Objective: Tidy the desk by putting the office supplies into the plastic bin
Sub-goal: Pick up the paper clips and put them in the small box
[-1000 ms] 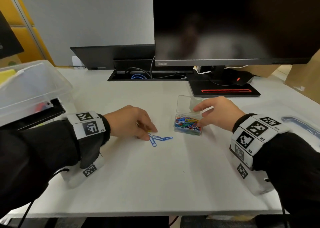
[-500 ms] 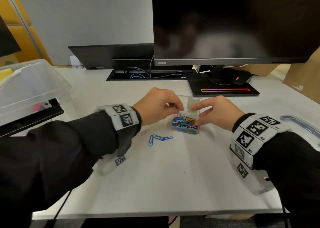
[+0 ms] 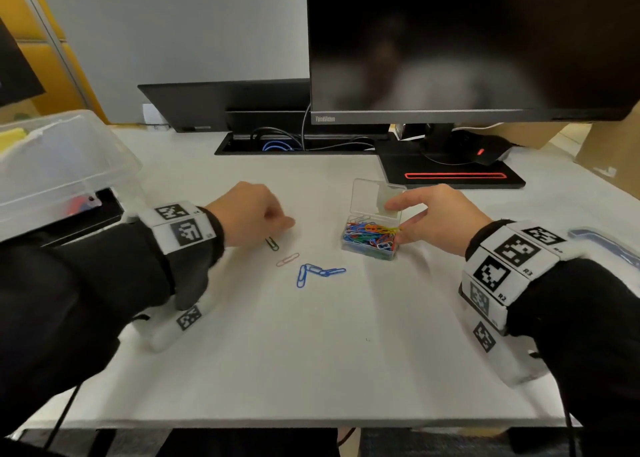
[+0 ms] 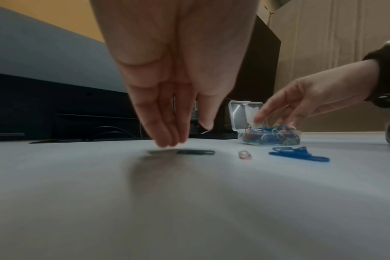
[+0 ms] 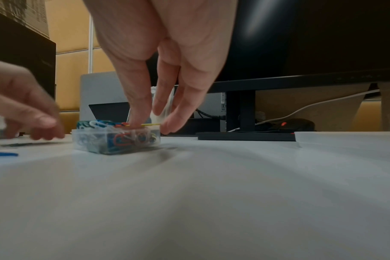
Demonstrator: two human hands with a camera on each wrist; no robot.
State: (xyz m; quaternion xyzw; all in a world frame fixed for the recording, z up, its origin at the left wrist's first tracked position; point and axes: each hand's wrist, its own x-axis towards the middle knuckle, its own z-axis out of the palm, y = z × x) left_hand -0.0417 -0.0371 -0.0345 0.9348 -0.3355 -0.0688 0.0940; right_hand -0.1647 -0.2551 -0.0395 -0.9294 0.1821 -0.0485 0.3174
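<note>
Nearest on the white desk (image 3: 311, 352), a linked cluster of blue clips (image 3: 317, 273) is seen lying loose, with 1 pink clip (image 3: 288, 259) and 1 green clip (image 3: 272, 244) just beyond it. These are judged to be what is left to gather; none is yet in the small clear case (image 3: 370, 245), which is already heaped with coloured clips, its lid (image 3: 372, 196) stood open. The case itself is well apart from the large plastic bin (image 3: 62, 165) at the far left, so that transfer is also judged undone.

The left hand (image 3: 252, 214) is held low over the green clip, fingers (image 4: 167, 130) bunched and pointed down just above it; nothing is gripped. The right hand (image 3: 436, 217) is set on the case, with the thumb at the lid and the other fingertips (image 5: 136, 121) against the case's rim, steadying it.
</note>
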